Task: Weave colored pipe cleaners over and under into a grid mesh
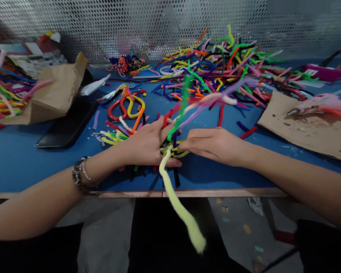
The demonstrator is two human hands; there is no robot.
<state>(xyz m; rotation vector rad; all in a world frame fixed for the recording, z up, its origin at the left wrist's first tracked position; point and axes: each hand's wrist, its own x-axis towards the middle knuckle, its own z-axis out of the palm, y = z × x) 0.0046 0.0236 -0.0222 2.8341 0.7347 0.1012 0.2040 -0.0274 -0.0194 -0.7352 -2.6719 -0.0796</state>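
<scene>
My left hand [147, 146] and my right hand [216, 146] meet near the front edge of the blue table [31, 163], both closed on one bundle of coloured pipe cleaners [173, 146]. A pale yellow-green pipe cleaner [179, 204] hangs from the bundle down past the table edge. Green, lilac and red stems [187, 102] stick up and away from the bundle, blurred by motion. A bracelet [81, 174] sits on my left wrist.
A big heap of loose pipe cleaners [216, 64] covers the back of the table. A torn brown paper bag [53, 91] and a black phone [65, 129] lie left; cardboard [301, 129] lies right. Perforated mesh [130, 22] closes the back.
</scene>
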